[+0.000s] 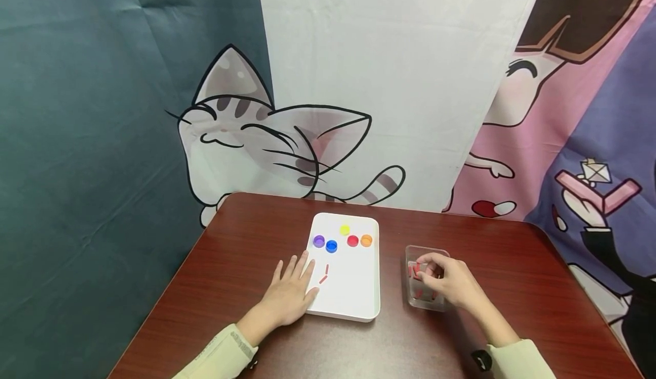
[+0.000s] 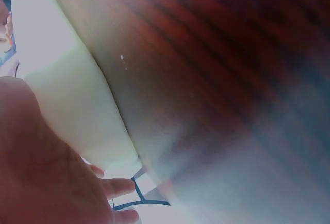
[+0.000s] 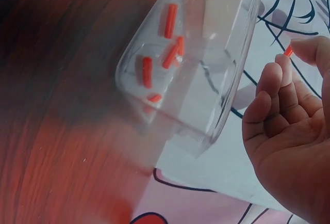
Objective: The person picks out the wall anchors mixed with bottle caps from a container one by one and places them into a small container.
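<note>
My right hand is over a clear plastic box at the right of the tray. Between thumb and forefinger it pinches a small red stick, best seen in the right wrist view. Several more red sticks lie scattered inside the box. With fingers spread, my left hand rests along the left edge of a white tray. Two thin red pieces lie on the tray near those fingers, end to end at an angle. The left wrist view shows the palm and the tray's side.
Toward the tray's far end sit small round coloured pieces: purple, blue, yellow, red and orange. A brown wooden table carries everything. Behind it hangs a cartoon-printed cloth.
</note>
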### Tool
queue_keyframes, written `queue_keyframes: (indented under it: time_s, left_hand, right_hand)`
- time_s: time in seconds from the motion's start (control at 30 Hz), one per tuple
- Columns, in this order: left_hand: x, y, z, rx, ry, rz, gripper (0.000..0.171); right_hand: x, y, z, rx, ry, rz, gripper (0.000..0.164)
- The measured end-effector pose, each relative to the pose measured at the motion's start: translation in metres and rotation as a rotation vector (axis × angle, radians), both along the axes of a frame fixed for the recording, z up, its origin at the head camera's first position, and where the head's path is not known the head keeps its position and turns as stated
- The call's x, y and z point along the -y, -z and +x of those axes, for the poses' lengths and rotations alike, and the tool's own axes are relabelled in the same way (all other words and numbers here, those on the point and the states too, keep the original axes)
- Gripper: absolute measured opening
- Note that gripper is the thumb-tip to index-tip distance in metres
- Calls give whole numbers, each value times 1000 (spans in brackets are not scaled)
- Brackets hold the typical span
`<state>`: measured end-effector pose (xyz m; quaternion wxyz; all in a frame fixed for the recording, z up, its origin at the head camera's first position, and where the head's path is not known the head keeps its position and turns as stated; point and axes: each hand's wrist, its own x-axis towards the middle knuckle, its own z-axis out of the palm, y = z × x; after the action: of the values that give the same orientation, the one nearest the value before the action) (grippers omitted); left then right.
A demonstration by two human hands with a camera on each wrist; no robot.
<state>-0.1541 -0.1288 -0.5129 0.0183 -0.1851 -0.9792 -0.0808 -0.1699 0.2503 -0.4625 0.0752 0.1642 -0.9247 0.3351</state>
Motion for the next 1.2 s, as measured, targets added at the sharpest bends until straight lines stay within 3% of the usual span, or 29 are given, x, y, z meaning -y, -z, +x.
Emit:
queue_keyframes:
  time_s: [0.47, 0.8, 1.2]
  left_hand:
    - [2, 7, -2, -19, 10, -11, 64]
    - [0, -1, 0, -5, 10, -12, 63]
    - [-1, -3, 1, 1, 8, -13, 63]
  right_hand:
    - [-20, 3, 6, -24, 48, 8, 19]
    - [-31, 2, 6, 14, 104, 15, 19]
    - [-39, 7, 5, -10, 109, 47, 21]
